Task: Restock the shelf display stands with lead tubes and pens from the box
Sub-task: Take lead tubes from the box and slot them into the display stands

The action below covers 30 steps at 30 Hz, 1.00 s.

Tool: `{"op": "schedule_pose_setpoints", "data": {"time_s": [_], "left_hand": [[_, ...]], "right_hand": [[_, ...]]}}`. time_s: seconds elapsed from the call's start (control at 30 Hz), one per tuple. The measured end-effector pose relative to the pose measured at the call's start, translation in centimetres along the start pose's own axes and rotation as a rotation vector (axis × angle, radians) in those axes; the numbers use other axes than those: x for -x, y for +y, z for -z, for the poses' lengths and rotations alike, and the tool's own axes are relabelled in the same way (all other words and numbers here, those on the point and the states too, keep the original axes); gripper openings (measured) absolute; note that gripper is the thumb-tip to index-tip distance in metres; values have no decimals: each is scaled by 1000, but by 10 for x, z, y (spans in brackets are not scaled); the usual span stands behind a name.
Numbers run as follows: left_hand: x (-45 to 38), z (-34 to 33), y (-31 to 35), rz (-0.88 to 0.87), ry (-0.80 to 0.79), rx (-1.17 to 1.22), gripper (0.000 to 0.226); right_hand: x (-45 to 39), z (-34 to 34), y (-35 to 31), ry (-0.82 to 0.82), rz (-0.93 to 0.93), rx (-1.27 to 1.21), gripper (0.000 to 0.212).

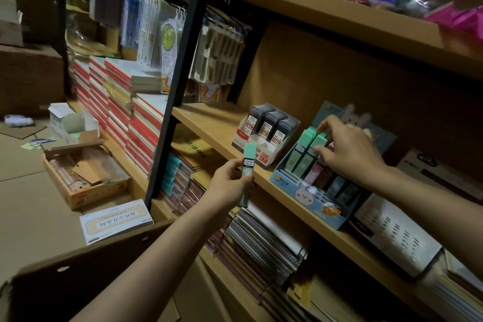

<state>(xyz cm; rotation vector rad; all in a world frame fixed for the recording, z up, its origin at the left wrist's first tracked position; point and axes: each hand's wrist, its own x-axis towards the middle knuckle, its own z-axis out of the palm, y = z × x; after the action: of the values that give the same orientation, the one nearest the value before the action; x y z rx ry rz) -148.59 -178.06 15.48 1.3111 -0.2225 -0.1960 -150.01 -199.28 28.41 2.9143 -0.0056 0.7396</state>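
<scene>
1. Slot each tube upright into the blue bunny display stand (311, 191), label facing out, pressed snug against its neighbours.
2. The right hand (347, 149) pinches the mint lead tubes (312, 146) standing in the stand's back row.
3. The left hand (230, 180), just left of the stand, grips one spare mint tube (247, 172) upright.
</scene>
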Motion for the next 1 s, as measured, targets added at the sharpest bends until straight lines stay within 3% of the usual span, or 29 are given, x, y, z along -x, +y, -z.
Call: {"op": "schedule_pose_setpoints", "data": {"time_s": [0.17, 0.33, 0.47, 0.63, 0.77, 0.87, 1.0], "left_hand": [[1, -2, -2, 2, 1, -27, 34], [2, -1, -3, -27, 1, -48, 35], [1, -2, -5, -80, -22, -40, 34], [-1, -12, -8, -133, -126, -5, 30], [-5, -28, -9, -165, -159, -13, 26], [-10, -37, -13, -277, -171, -173, 29], [-17, -40, -31, -369, -157, -581, 65]], "right_hand": [[0, 1, -7, 56, -21, 77, 29], [2, -2, -4, 12, -61, 127, 27], [0, 8, -3, 177, 9, -150, 22], [12, 3, -37, -149, 79, -453, 20], [8, 6, -37, -148, 8, -529, 13], [-3, 26, -21, -109, -25, -515, 16], [-13, 48, -1, -95, -68, -515, 18]]}}
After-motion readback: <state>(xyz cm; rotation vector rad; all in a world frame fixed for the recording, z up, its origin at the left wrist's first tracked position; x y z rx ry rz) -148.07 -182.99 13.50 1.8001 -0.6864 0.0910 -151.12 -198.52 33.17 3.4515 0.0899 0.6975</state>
